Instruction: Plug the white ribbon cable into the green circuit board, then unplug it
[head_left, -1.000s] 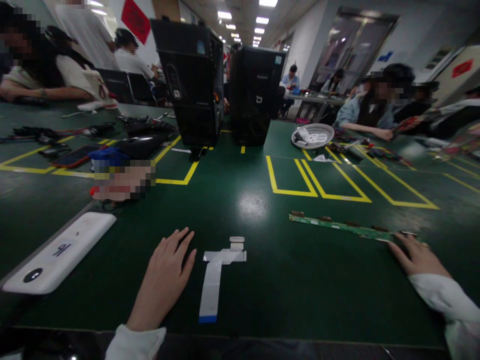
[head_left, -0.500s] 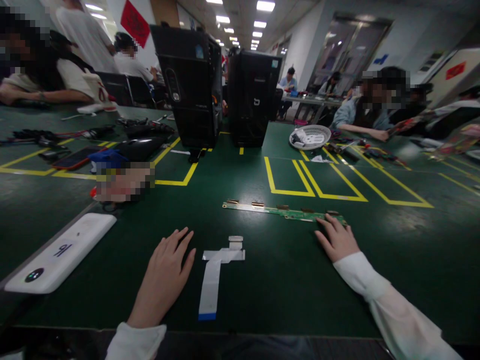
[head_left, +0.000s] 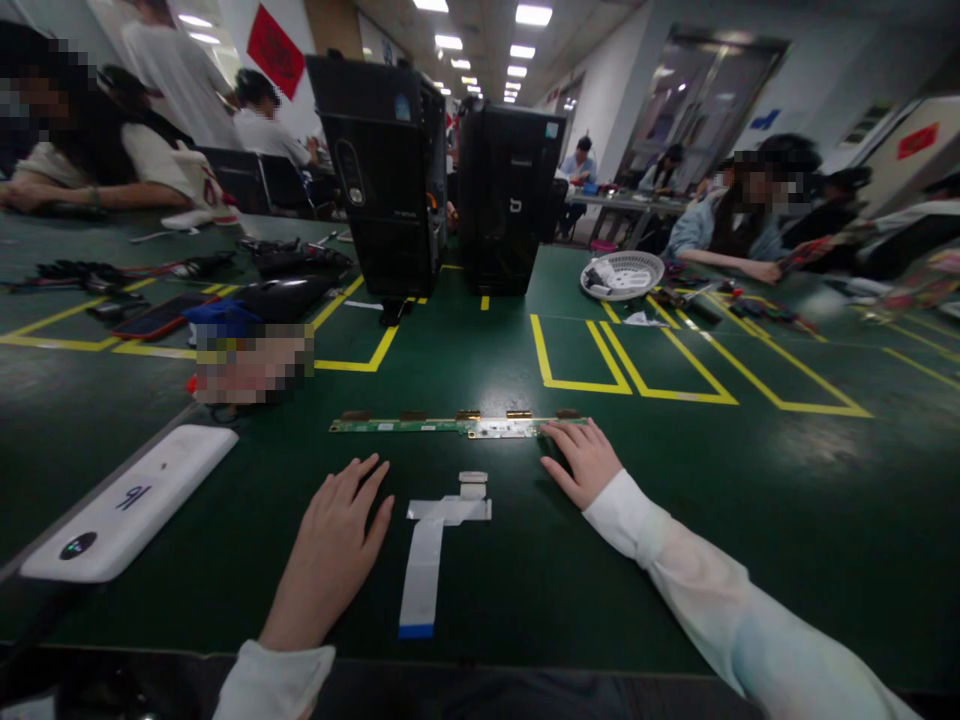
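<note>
A long, narrow green circuit board lies across the table in front of me, with a row of connectors along its far edge. My right hand has its fingers stretched over the board's right end, touching it, and its thumb is apart from the board. My left hand is open and lies flat on the table with nothing in it. Between the hands is a white flat ribbon cable with a blue end near me, a crosswise strip and a small connector at its far end.
A white device marked 16 lies at the left. Two black computer towers stand at the back. Beyond the yellow tape lines is a white basket with small parts. Tools and cables lie far left. Other people sit around.
My right hand has moved left, and the circuit board has slid left with it, now lying nearly straight across. My left hand and the ribbon cable have stayed in place.
</note>
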